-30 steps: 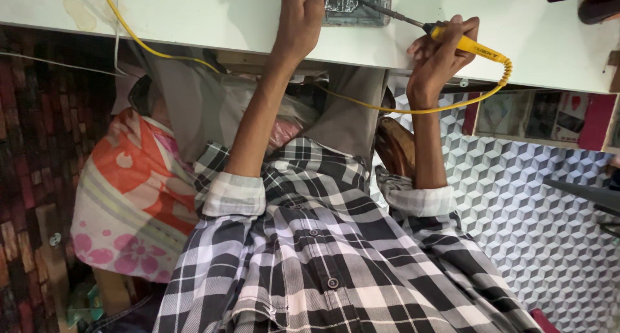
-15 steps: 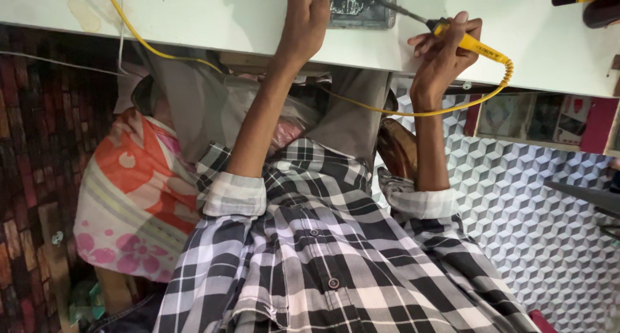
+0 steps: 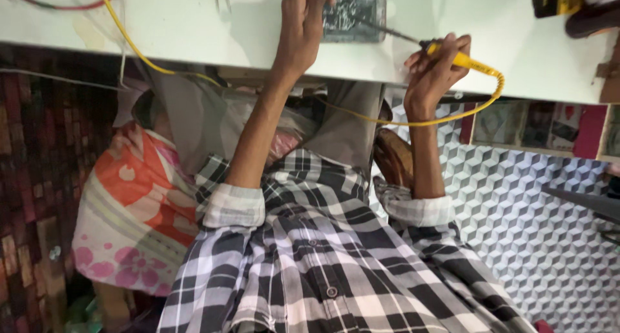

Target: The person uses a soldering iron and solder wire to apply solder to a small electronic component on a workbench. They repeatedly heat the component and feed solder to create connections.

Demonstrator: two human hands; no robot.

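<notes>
The board (image 3: 354,17) lies flat on the white counter (image 3: 194,30), and the left hand (image 3: 303,30) is laid on its near edge, fingers curled down to pin it in place. A yellow-handled iron (image 3: 452,54) is pinched between thumb and fingers of the right hand (image 3: 434,71), its thin dark tip angled toward the board's right side and seemingly just touching it, though contact cannot be told for certain. Compared with a second ago, the tip has been brought from a little clear of the board down to its edge, while the left hand has been kept where it was. The work is judged to have passed from approach to the joint itself. The yellow cord (image 3: 445,120) is looped below the counter edge, across the plaid shirt (image 3: 310,255).
</notes>
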